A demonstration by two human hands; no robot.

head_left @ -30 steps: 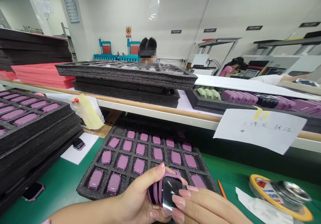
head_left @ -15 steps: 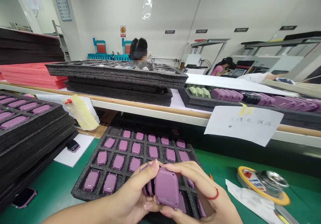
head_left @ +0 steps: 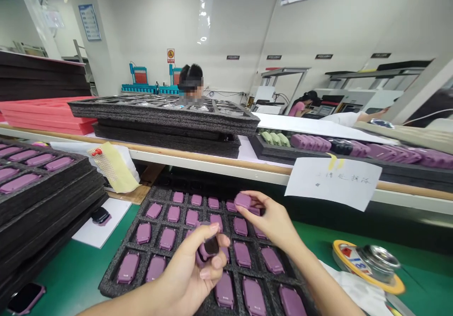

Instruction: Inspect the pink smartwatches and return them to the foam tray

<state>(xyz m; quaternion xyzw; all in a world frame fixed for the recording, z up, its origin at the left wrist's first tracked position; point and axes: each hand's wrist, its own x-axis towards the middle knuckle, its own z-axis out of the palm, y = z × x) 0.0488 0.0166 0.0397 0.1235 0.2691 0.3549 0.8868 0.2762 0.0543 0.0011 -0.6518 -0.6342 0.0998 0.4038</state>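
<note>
A black foam tray lies in front of me, its pockets filled with purple watch cases, backs facing up. Above its lower middle, my left hand is closed around a purple watch case whose dark glass side shows. Over the far right pockets, my right hand pinches another purple watch case between thumb and fingers. The pocket right under that case is hidden by the hand. One purple-framed watch case rests on the green table at lower left.
Stacked foam trays stand at left beside a white pad bearing a dark watch case. On the right sits a yellow tape roll near white paper. Beyond, a shelf carries more trays; two people work behind it.
My hands have moved apart. The right hand has carried a watch case forward to the tray's far side, while the left keeps hold of another. The view has tilted slightly up.
</note>
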